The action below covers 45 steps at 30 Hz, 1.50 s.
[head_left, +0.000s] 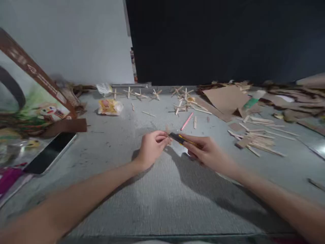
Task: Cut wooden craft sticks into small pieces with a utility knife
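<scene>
My left hand is pinched around a small piece of thin wooden stick near the middle of the table, with most of the piece hidden by the fingers. From the right, my right hand grips a black and yellow hand tool, whose exact kind is blurred. The tool's dark front end reaches the left fingertips and touches or nearly touches the wooden piece. Just beyond the hands lie a pink pen-like stick and a short flat wooden stick.
Several star-shaped stick assemblies stand along the back. Loose wooden sticks and cardboard lie at right. A yellow packet sits at back left; a phone and a printed bag occupy the left side.
</scene>
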Motion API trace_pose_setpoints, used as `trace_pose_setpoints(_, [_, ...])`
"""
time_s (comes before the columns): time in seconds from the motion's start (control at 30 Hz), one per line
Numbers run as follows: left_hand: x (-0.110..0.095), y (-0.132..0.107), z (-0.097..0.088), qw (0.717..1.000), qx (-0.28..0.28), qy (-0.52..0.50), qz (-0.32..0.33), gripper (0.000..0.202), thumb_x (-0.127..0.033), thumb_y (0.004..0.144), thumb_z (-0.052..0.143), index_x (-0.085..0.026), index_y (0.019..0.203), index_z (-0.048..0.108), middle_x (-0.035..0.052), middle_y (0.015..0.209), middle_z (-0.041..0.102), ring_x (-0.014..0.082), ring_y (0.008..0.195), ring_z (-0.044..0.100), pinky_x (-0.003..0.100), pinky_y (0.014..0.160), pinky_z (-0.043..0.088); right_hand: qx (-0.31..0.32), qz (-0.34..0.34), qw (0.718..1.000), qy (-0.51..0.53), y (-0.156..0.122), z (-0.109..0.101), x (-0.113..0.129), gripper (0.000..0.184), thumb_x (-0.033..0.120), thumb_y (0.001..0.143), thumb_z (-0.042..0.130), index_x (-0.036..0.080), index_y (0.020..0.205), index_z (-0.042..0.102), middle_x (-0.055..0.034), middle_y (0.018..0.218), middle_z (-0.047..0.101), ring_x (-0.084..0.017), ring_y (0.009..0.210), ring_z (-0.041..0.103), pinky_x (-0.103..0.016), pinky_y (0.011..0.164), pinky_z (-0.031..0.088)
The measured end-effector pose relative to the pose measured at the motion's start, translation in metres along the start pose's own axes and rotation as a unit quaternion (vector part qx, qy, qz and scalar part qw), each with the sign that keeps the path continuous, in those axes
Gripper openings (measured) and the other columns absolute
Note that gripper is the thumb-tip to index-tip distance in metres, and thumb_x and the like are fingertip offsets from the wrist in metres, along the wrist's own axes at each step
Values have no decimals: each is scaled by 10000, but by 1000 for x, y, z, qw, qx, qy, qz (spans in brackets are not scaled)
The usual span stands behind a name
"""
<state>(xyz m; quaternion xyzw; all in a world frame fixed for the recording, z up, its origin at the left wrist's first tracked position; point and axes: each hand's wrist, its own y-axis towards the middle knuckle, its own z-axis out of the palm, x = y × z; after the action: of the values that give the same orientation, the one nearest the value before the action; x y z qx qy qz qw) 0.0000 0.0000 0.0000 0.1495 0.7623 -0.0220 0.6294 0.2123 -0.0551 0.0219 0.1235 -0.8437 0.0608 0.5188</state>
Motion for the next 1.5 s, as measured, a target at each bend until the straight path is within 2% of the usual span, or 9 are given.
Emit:
trace_pose_setpoints(0.13, [1,-1,0,1000,-4,1,12,99,-273,886,752,-175,877,740,100,869,828,243,838,805,303,729,619,-52,-35,996,-59,-4,4,-3,598,459,1046,499,119,1516,646,16,639,529,-115,523,349,-246,479,286])
trace_pose_setpoints(0.37, [6,0,3,1000,-14,-17,15,85,-258,890,725,-176,867,725,90,852,825,230,833,802,299,732,606,-78,-71,987,-121,-4,4,-2,554,420,1027,482,158,1467,695,-28,732,709,-129,521,407,-255,493,324])
trace_pose_setpoints(0.5, [5,0,3,1000,-16,-15,13,68,-238,888,727,-173,875,715,98,884,832,230,856,808,294,751,604,-90,-83,985,-120,-4,6,-2,540,413,1022,486,160,1442,714,-41,786,750,-132,534,445,-252,503,359])
trace_pose_setpoints(0.67, [2,-3,3,1000,-18,3,16,149,-233,904,730,-177,1037,694,72,870,844,221,801,810,277,687,582,-99,-87,984,-123,-5,8,-1,544,412,1031,487,160,1466,695,-29,758,742,-128,526,440,-248,509,381])
trace_pose_setpoints(0.73, [2,-4,4,1000,-18,2,22,122,-232,910,729,-180,1011,684,71,868,846,220,812,816,274,696,582,-101,-93,983,-125,-6,8,0,544,407,1030,486,151,1462,697,-36,762,746,-127,526,446,-245,501,379])
trace_pose_setpoints(1.0, [2,-6,7,999,-24,-11,26,79,-210,911,732,-189,894,658,77,856,842,218,837,826,271,725,592,-114,-100,978,-146,-7,12,-2,550,376,1031,477,98,1452,695,-10,627,667,-109,463,382,-228,464,340])
trace_pose_setpoints(1.2, [2,-6,5,999,-9,-13,43,68,-230,930,702,-191,895,658,67,833,830,208,808,816,277,715,603,-106,-90,981,-132,-7,14,-3,546,358,1022,471,102,1446,698,-10,664,659,-110,488,380,-233,487,361])
trace_pose_setpoints(1.33, [5,-2,2,998,7,-40,41,121,-289,914,731,-181,904,676,77,834,819,209,797,805,294,735,617,-80,-61,992,-73,-6,12,-4,559,411,1038,492,125,1483,673,21,641,563,-110,520,357,-233,503,358])
trace_pose_setpoints(1.5, [8,2,1,997,24,-67,34,191,-356,892,759,-179,882,688,82,814,807,209,777,787,311,747,618,-30,8,998,62,-4,12,-7,642,535,1049,525,148,1556,597,82,580,360,-101,471,300,-221,437,308])
